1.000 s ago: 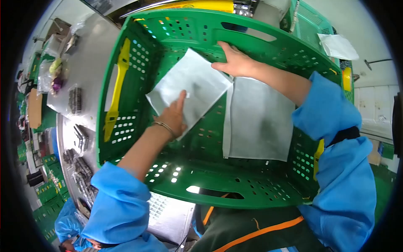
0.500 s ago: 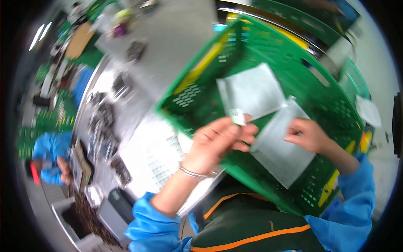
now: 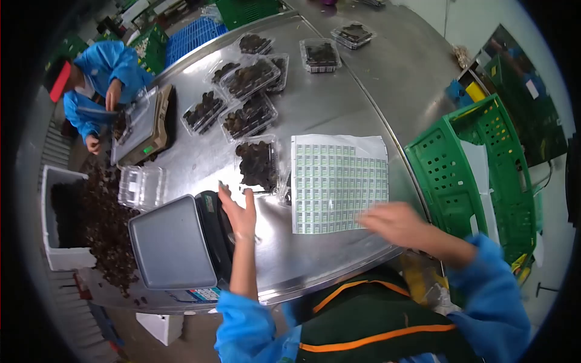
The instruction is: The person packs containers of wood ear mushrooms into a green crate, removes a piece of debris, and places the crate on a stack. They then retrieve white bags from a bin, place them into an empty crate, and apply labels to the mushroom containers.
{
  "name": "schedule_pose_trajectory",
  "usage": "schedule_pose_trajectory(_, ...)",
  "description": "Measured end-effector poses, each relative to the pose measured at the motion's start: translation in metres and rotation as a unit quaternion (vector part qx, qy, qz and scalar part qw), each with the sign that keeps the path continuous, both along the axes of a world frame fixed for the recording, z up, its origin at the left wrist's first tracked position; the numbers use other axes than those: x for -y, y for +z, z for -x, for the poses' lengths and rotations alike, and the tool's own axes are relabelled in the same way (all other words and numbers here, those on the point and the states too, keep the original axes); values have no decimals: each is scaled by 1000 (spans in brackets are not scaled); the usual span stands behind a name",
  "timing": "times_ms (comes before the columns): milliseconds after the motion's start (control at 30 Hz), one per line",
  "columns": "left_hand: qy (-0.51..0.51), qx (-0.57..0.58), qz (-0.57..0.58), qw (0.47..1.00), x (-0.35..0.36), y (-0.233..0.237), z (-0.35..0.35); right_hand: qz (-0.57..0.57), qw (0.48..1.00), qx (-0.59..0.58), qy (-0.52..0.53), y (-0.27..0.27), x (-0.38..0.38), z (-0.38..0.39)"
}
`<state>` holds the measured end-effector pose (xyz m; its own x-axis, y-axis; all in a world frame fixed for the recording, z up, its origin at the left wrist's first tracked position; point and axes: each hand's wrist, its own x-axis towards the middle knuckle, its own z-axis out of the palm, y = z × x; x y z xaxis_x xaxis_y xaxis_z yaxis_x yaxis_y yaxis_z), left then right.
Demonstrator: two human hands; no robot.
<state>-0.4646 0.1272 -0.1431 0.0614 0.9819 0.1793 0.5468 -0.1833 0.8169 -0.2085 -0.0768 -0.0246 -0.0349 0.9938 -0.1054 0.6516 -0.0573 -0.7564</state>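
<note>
My left hand point(image 3: 241, 216) is above the steel table with thumb and fingers apart, between a black-and-grey weighing scale point(image 3: 172, 245) and a clear plastic box of dark, wrinkled pieces point(image 3: 256, 164). Whether a small label clings to a fingertip is too fine to see. A white sheet of small green labels point(image 3: 340, 184) lies to the right of that box, with some labels gone from its top right. Over the sheet's lower right edge is my right hand point(image 3: 394, 225), its fingers smeared by motion. Part of another box is hidden under the sheet's left edge.
Several filled clear boxes point(image 3: 248, 78) are piled toward the back. An empty clear box point(image 3: 141, 187) sits behind the scale, near loose dark pieces point(image 3: 109, 224) and a white bin point(image 3: 51, 254). A co-worker point(image 3: 109, 78) works at another scale point(image 3: 145, 130). On the right stands a green crate point(image 3: 445, 163).
The view has swung left from the green crate to the table. My left hand, which pinched a small label over the crate, is now spread by the scale; my right hand is at the label sheet.
</note>
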Motion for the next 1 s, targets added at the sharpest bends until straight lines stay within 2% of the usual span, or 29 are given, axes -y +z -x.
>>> schedule_pose_trajectory(33,33,11,24,999,-23,-10,0,-150,975,110,123,-44,-44,20)
schedule_pose_trajectory(67,47,-16,91,995,-39,-10,-2,-170,953,191,163,-70,-72,35)
schedule_pose_trajectory(100,-11,65,110,992,-51,-32,2,-192,924,267,197,-85,-93,43)
schedule_pose_trajectory(133,-26,26,169,985,-55,-31,8,-184,924,270,198,-91,-101,39)
schedule_pose_trajectory(167,-41,-16,233,971,-54,-30,16,-107,931,330,111,-95,-102,27)
schedule_pose_trajectory(200,-21,38,255,966,-48,-32,25,-29,922,386,23,-95,-100,16)
schedule_pose_trajectory(233,-43,122,259,957,-38,-35,34,-22,920,390,26,-90,-98,7)
schedule_pose_trajectory(300,-29,54,286,956,-21,-31,44,-76,887,414,-187,-74,-83,3)
schedule_pose_trajectory(333,-33,57,296,953,-21,-35,38,-30,933,323,-155,-70,-81,9)
schedule_pose_trajectory(367,21,82,278,957,-19,-39,33,17,967,226,-119,-64,-79,21)
schedule_pose_trajectory(400,75,105,255,958,-19,-41,28,161,971,74,-158,-53,-84,46)
schedule_pose_trajectory(433,76,104,256,958,-19,-40,28,292,933,-84,-193,-46,-88,70)
schedule_pose_trajectory(500,71,143,291,943,-18,-35,27,495,842,-187,-105,-62,-76,85)
schedule_pose_trajectory(533,79,157,313,933,-12,-15,24,498,838,-193,-111,-78,-62,81)
schedule_pose_trajectory(567,79,188,287,936,-3,-14,27,338,899,-152,-234,-98,-40,72)
schedule_pose_trajectory(600,74,200,269,939,3,-6,27,165,919,-99,-345,-108,-24,68)
schedule_pose_trajectory(633,67,215,244,943,7,1,27,56,918,-87,-382,-85,-34,66)
schedule_pose_trajectory(700,59,207,230,949,16,-6,33,-72,922,-18,-381,-79,-36,54)
schedule_pose_trajectory(733,89,238,236,938,20,-7,34,-78,919,-21,-385,-89,-27,56)
schedule_pose_trajectory(800,111,272,237,926,25,-9,33,92,838,-224,-490,-132,-8,58)
schedule_pose_trajectory(833,115,310,265,906,28,-10,32,85,836,-227,-493,-139,-12,57)
schedule_pose_trajectory(900,120,382,320,858,35,-11,31,102,723,-328,-600,-153,-42,48)
schedule_pose_trajectory(967,99,379,332,858,38,-11,32,-17,705,-181,-686,-166,-69,26)
schedule_pose_trajectory(1000,102,428,343,830,42,-9,33,-26,700,-187,-688,-166,-75,11)
